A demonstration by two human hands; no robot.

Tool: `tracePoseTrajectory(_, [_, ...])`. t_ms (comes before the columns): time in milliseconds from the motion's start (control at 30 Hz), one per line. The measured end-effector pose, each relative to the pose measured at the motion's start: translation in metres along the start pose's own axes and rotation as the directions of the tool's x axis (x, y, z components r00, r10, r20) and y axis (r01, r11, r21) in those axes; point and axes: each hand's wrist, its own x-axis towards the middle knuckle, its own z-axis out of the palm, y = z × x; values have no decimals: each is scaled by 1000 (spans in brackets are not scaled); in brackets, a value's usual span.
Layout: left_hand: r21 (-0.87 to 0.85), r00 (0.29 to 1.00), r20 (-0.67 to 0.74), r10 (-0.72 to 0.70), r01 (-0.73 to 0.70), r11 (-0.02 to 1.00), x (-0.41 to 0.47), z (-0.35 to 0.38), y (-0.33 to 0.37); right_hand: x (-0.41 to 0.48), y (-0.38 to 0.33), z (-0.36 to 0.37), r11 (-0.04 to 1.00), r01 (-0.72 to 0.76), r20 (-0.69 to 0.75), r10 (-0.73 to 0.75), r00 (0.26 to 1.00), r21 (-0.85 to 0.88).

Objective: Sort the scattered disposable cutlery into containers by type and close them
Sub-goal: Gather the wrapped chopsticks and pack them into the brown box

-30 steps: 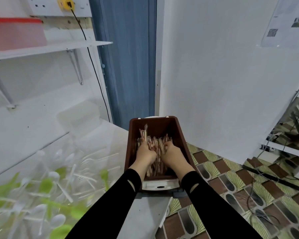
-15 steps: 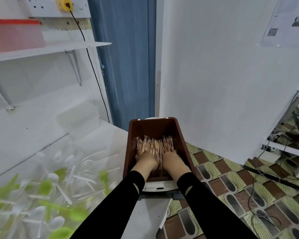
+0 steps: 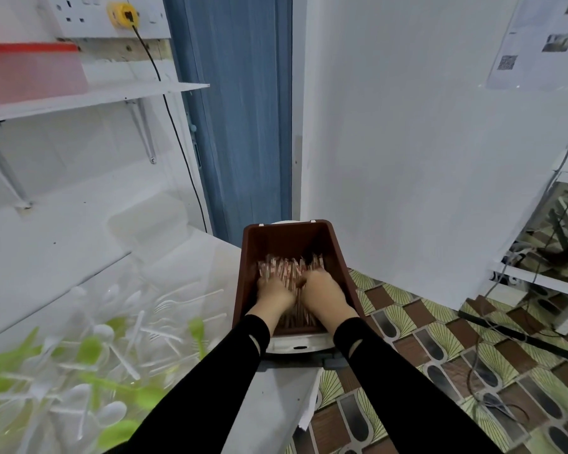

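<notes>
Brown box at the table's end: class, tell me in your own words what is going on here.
A person's left hand and right hand are down inside the open brown box, on a pile of thin wrapped sticks. Blur hides whether the fingers grip them. White and green plastic spoons and forks lie scattered, unsorted, on the white table to the left.

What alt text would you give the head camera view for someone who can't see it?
A person's left hand and right hand rest on paper-wrapped sticks inside an open brown plastic bin at the end of a white table; white and green plastic cutlery lies scattered to its left.
</notes>
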Motion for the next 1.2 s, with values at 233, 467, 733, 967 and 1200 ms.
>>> tracePoseTrajectory(233, [-307,860,-348,373,-480,822,-52,-60,-14,-26,-32,-6,904,411,-285,-366,886,119])
tracePoseTrajectory(467, [-374,847,-518,119,-350,859,-120,-156,-171,-86,-157,74,687,645,-151,-637,756,334])
tracePoseTrajectory(733, [-375,763,-603,-232,-15,927,-263,-225,-380,-187,-274,197,527,718,185,-844,503,454])
tracePoseTrajectory(967, [-438,604,-653,-456,190,879,-362,-245,-486,-263,-340,271,477,771,350,-870,346,422])
tracePoseTrajectory(1200, [-405,556,-683,-475,253,879,-409,-252,-541,-302,-376,323,514,757,434,-836,336,404])
